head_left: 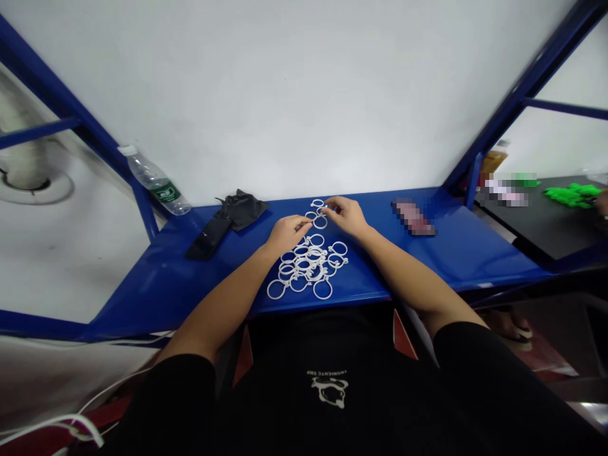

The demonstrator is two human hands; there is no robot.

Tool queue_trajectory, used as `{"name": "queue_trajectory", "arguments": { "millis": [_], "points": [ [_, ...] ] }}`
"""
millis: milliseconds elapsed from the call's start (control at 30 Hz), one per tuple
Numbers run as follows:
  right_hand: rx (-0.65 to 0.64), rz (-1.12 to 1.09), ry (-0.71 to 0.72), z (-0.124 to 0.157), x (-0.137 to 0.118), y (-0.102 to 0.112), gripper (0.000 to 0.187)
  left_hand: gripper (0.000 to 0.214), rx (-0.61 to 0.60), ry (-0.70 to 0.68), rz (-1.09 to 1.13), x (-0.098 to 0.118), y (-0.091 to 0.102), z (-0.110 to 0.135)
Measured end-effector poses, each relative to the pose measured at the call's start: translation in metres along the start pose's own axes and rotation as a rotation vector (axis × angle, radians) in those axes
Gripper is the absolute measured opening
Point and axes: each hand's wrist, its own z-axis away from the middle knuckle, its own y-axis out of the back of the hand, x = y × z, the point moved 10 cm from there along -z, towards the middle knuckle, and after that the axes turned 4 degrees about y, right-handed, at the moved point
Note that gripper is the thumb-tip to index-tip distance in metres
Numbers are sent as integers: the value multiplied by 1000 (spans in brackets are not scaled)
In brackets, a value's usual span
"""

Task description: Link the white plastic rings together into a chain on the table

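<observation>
My left hand [286,233] and my right hand [346,215] hover close together over the blue metal table [152,294]. Below them lies a tangled heap of white plastic rings [308,266]. A short run of similar rings [317,214] sits at the far side of the heap, between my hands. My left fingertips pinch one ring's edge, and my right fingertips grip another near the top of that run. The small rings' clips are partly hidden by my fingers.
A plastic water bottle [156,182], a black phone [209,237] and a black cloth [242,209] lie at the table's far left. A pixelated object [413,216] lies to the right. Further right, a black table holds green items [572,195]. A blue metal frame [536,82] rises beyond.
</observation>
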Motion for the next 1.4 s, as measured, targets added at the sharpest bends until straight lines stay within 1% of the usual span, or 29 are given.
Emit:
{"name": "queue_trajectory", "arguments": {
  "millis": [33, 100, 200, 267, 367, 467, 667, 833, 967, 1000, 1067, 1100, 1133, 1233, 1300, 1400],
  "points": [
    [7, 31, -62, 0, 12, 4, 25, 15, -32, 15, -5, -2, -3, 0],
    [-29, 92, -157, 1, 35, 8, 24, 15, -89, 42, -23, -4, -8, 0],
    [-75, 177, -266, 3, 63, 15, 23, 17, -175, 78, -52, -4, -15, 2],
    [-144, 219, -308, 4, 74, 14, 22, 16, -259, 95, -75, -4, -23, 4],
    [-293, 239, -314, 8, 80, 2, 20, 19, -329, 107, -105, -3, -28, 7],
    [-375, 227, -280, 12, 76, -11, 19, 21, -345, 119, -117, -5, -29, 8],
    [-341, 97, -143, 9, 51, -25, 21, 22, -351, 97, -117, -9, -32, 8],
    [-376, 12, -100, 10, 42, -36, 10, 19, -316, 41, -90, -7, -31, 7],
    [-471, -176, -115, 17, 31, -50, 4, 17, -311, 35, -94, -8, -31, 8],
    [-503, -236, -117, 19, 25, -54, 7, 17, -313, 36, -97, -8, -31, 8],
    [-569, -319, -101, 24, 12, -63, 18, 16, -312, 33, -103, -8, -31, 8],
    [-594, -329, -82, 26, 5, -67, 21, 17, -312, 31, -108, -7, -31, 7],
    [-613, -319, -58, 27, -1, -70, 20, 17, -314, 29, -113, -7, -31, 7],
    [-643, -236, -2, 27, -11, -75, 6, 19, -321, 31, -123, -6, -30, 7],
    [-631, -187, 12, 24, -11, -73, 8, 20, -325, 35, -127, -6, -30, 7],
    [-603, -165, 12, 21, -7, -65, 16, 20, -325, 33, -129, -7, -30, 8]
  ]
}}
